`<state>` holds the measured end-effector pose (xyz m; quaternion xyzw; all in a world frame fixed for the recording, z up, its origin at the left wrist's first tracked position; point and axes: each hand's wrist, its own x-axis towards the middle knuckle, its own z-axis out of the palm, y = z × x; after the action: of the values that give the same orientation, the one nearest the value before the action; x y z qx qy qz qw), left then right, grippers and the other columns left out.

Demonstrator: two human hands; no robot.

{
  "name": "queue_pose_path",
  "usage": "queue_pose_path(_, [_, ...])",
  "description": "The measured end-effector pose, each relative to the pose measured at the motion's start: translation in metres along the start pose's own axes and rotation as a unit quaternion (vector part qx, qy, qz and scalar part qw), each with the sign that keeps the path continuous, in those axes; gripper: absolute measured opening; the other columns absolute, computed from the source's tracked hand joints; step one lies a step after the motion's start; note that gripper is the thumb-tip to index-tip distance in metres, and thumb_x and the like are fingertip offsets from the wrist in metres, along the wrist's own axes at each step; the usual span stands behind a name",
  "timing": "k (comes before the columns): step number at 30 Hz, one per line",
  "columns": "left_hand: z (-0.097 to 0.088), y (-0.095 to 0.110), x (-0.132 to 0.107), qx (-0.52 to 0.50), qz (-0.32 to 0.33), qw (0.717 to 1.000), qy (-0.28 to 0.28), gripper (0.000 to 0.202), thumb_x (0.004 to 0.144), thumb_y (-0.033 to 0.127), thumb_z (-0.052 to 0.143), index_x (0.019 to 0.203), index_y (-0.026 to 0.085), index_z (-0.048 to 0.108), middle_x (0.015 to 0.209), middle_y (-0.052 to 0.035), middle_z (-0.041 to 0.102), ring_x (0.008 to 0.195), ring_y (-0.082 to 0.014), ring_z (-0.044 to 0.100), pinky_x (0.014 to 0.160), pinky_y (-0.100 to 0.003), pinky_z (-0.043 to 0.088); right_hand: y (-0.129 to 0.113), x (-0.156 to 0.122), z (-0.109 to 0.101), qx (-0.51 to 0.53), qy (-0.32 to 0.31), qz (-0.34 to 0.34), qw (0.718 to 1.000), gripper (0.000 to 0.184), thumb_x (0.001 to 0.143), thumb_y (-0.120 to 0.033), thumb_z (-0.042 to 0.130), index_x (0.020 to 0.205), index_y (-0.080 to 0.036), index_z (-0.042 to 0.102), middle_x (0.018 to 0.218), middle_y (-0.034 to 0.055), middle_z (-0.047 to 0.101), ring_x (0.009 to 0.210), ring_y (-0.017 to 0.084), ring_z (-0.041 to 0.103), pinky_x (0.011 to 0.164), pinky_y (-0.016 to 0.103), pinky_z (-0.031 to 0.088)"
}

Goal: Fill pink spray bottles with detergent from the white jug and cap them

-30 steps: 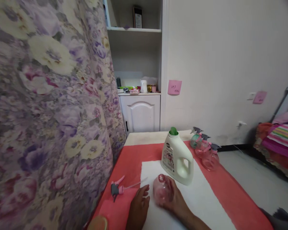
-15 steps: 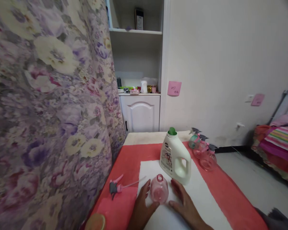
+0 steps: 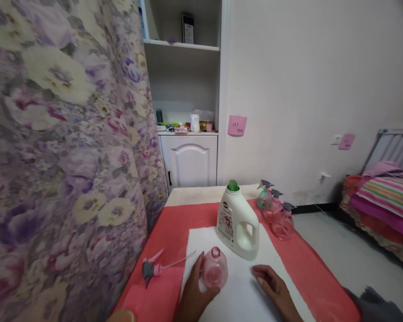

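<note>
My left hand (image 3: 193, 290) is wrapped round an uncapped clear pink spray bottle (image 3: 215, 268) that stands on a white sheet (image 3: 235, 290) on the red-covered table (image 3: 177, 223). My right hand (image 3: 272, 286) rests flat and open on the sheet, a little to the right of the bottle and apart from it. A white detergent jug with a green cap (image 3: 237, 226) stands just behind the pink bottle. The removed spray head, pink and grey with its long tube (image 3: 157, 267), lies on the red cloth to the left.
Three small spray bottles (image 3: 275, 212) stand at the table's right edge behind the jug. A floral curtain (image 3: 63, 147) hangs close on the left. A white cabinet (image 3: 190, 158) with shelves is behind, and striped bedding (image 3: 383, 197) lies at far right.
My right hand has let go of the pink bottle and moved to the right onto the sheet. My left hand has closed round the bottle. The view has shifted slightly right.
</note>
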<state>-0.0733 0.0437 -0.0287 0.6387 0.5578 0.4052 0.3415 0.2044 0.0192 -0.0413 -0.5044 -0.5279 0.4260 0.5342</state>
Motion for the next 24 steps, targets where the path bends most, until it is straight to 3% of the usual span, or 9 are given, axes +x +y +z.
queue_pose_path(4, [-0.003, 0.005, -0.001, -0.025, -0.02, 0.999, -0.022, 0.089, 0.064, 0.014, 0.062, 0.146, 0.016, 0.028, 0.154, -0.0133, 0.037, 0.14, -0.0277, 0.038, 0.111, -0.038, 0.038, 0.004, -0.004, -0.005, -0.022, -0.009, -0.001, 1.0, 0.041, 0.074, -0.06, 0.066, 0.094, -0.023, 0.068, 0.091, 0.007, 0.072, 0.094, 0.029, 0.067, 0.086, 0.04, 0.054])
queue_pose_path(8, [0.0, 0.006, -0.001, -0.037, -0.021, 0.999, -0.007, 0.09, 0.061, 0.013, 0.064, 0.145, 0.016, 0.031, 0.153, -0.013, 0.039, 0.14, -0.0297, 0.036, 0.114, -0.039, 0.033, 0.002, 0.001, -0.019, -0.022, 0.038, 0.022, 0.999, 0.045, 0.07, -0.061, 0.068, 0.094, -0.023, 0.068, 0.092, 0.0069, 0.074, 0.094, 0.029, 0.068, 0.087, 0.04, 0.054])
queue_pose_path(12, [0.004, 0.01, 0.0, -0.064, -0.003, 0.998, 0.019, 0.086, 0.063, 0.017, 0.067, 0.143, 0.017, 0.035, 0.151, -0.0134, 0.042, 0.139, -0.0313, 0.038, 0.113, -0.04, 0.033, -0.024, 0.028, -0.035, -0.003, 0.081, 0.019, 0.997, 0.055, 0.067, -0.059, 0.072, 0.106, -0.022, 0.064, 0.114, 0.0113, 0.07, 0.107, 0.03, 0.065, 0.094, 0.043, 0.051])
queue_pose_path(15, [0.005, 0.016, 0.001, -0.065, 0.0, 0.997, 0.032, 0.086, 0.063, 0.018, 0.069, 0.142, 0.017, 0.037, 0.149, -0.0134, 0.045, 0.138, -0.0311, 0.039, 0.114, -0.041, 0.032, -0.054, 0.056, -0.034, 0.009, 0.083, -0.013, 0.996, 0.058, 0.07, -0.057, 0.071, 0.114, -0.022, 0.059, 0.126, 0.0126, 0.063, 0.116, 0.031, 0.058, 0.095, 0.043, 0.049])
queue_pose_path(19, [0.008, 0.017, 0.004, -0.083, 0.01, 0.996, 0.032, 0.088, 0.059, 0.02, 0.07, 0.141, 0.019, 0.04, 0.148, -0.0122, 0.047, 0.138, -0.0319, 0.039, 0.115, -0.041, 0.031, -0.078, 0.092, -0.02, 0.002, 0.001, -0.048, 0.999, 0.046, 0.072, -0.056, 0.07, 0.099, -0.019, 0.065, 0.102, 0.0083, 0.069, 0.101, 0.028, 0.061, 0.087, 0.038, 0.049])
queue_pose_path(24, [0.014, 0.006, 0.01, -0.105, 0.006, 0.994, 0.025, 0.097, 0.053, 0.022, 0.07, 0.143, 0.018, 0.036, 0.15, -0.0125, 0.045, 0.139, -0.0325, 0.037, 0.114, -0.037, 0.031, -0.084, 0.122, -0.009, 0.008, -0.077, -0.053, 0.996, 0.048, 0.072, -0.065, 0.064, 0.066, -0.017, 0.063, 0.064, 0.0016, 0.062, 0.062, 0.018, 0.054, 0.057, 0.028, 0.04])
